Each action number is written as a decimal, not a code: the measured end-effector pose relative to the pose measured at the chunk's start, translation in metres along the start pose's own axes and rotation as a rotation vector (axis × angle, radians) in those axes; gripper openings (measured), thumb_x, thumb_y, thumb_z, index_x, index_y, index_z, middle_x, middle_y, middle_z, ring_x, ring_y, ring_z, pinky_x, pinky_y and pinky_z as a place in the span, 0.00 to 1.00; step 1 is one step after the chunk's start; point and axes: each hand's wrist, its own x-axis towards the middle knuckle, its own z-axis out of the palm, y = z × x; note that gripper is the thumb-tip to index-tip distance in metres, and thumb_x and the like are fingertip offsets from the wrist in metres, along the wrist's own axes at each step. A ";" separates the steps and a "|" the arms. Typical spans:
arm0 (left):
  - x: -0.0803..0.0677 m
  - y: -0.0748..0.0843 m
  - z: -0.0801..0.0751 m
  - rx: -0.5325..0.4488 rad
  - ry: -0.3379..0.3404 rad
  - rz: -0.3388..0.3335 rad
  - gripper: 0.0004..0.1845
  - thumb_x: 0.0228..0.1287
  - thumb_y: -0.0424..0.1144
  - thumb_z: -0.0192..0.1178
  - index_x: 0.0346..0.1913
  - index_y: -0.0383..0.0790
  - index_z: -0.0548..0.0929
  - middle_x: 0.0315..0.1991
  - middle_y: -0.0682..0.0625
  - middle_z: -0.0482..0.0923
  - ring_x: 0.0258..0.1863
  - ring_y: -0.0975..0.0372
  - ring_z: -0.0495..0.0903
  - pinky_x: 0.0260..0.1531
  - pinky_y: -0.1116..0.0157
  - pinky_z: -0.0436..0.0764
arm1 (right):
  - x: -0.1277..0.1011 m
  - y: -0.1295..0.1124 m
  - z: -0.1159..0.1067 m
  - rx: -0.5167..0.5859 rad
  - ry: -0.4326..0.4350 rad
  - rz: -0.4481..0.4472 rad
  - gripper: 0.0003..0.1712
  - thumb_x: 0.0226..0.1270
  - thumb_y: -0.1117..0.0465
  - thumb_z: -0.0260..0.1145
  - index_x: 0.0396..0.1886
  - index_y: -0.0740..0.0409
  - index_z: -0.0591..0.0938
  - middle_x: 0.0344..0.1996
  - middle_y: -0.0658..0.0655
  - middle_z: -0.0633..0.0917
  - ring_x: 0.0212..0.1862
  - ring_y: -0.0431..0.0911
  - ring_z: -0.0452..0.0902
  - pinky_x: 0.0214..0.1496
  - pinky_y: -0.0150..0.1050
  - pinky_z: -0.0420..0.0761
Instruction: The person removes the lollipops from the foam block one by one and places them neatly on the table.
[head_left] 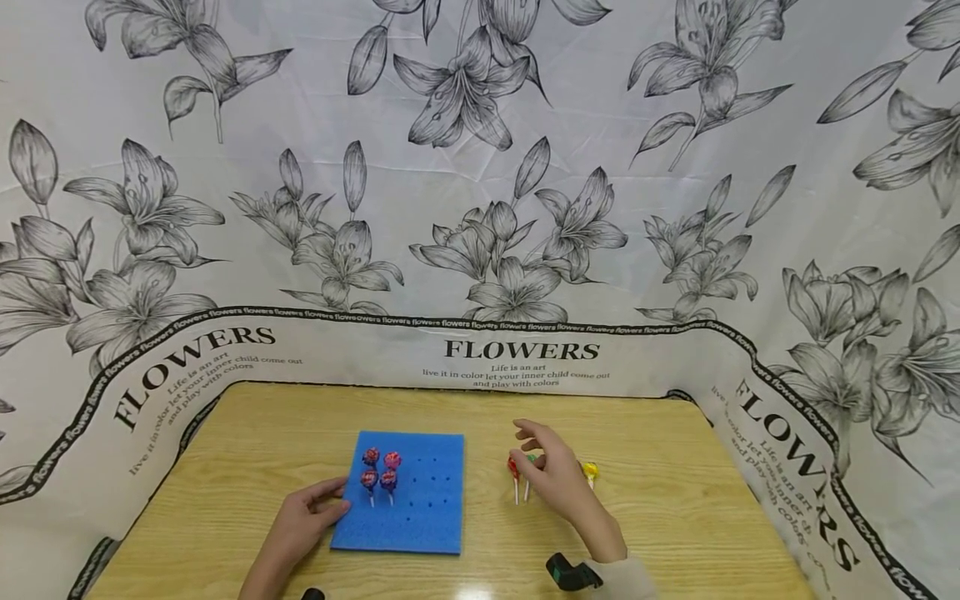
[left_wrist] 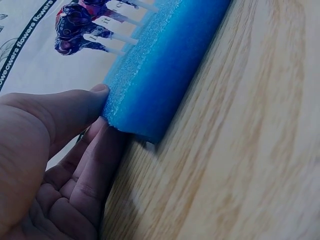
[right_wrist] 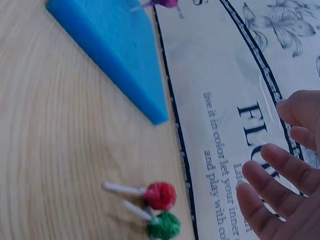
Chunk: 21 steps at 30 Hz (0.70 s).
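Pale wood-grain surface (head_left: 262, 425), seen from above with a person's two hands over it. Nearest, the left hand (head_left: 303, 518) has its grip clamped on the left edge of a blue foam block (head_left: 397, 531). The right hand (head_left: 557, 473) has its grip apart, holding nothing, near a red lollipop (right_wrist: 160, 195), a green lollipop (right_wrist: 164, 225) and a yellow lollipop (head_left: 591, 470). Four wrapped lollipops (head_left: 369, 478) stand in the foam's far left part. Behind hangs white floral cloth (head_left: 322, 108).

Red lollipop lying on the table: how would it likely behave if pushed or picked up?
The red lollipop would probably roll in an arc, its round head being wider than its stick. That white stick looks straight, so likely stiff enough to grip. The glossy head may feel slippery.
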 end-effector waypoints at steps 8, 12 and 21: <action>0.000 0.000 0.000 0.013 0.003 -0.009 0.24 0.63 0.35 0.72 0.62 0.34 0.84 0.49 0.44 0.87 0.38 0.63 0.85 0.35 0.69 0.81 | 0.002 -0.019 0.026 0.040 -0.074 -0.019 0.27 0.74 0.60 0.68 0.70 0.54 0.76 0.53 0.55 0.83 0.51 0.54 0.81 0.45 0.38 0.83; -0.001 0.000 0.000 0.017 0.003 -0.008 0.25 0.63 0.36 0.72 0.63 0.34 0.83 0.50 0.43 0.87 0.38 0.63 0.85 0.35 0.69 0.81 | 0.004 -0.027 0.041 0.094 -0.100 -0.042 0.27 0.74 0.61 0.67 0.70 0.54 0.75 0.54 0.60 0.83 0.52 0.55 0.80 0.45 0.39 0.83; 0.000 0.002 0.001 0.012 0.007 -0.026 0.24 0.63 0.35 0.72 0.62 0.34 0.84 0.50 0.43 0.87 0.37 0.62 0.85 0.35 0.69 0.81 | 0.010 -0.037 0.070 0.143 -0.187 -0.107 0.27 0.75 0.59 0.66 0.71 0.57 0.74 0.55 0.61 0.82 0.53 0.58 0.81 0.47 0.46 0.84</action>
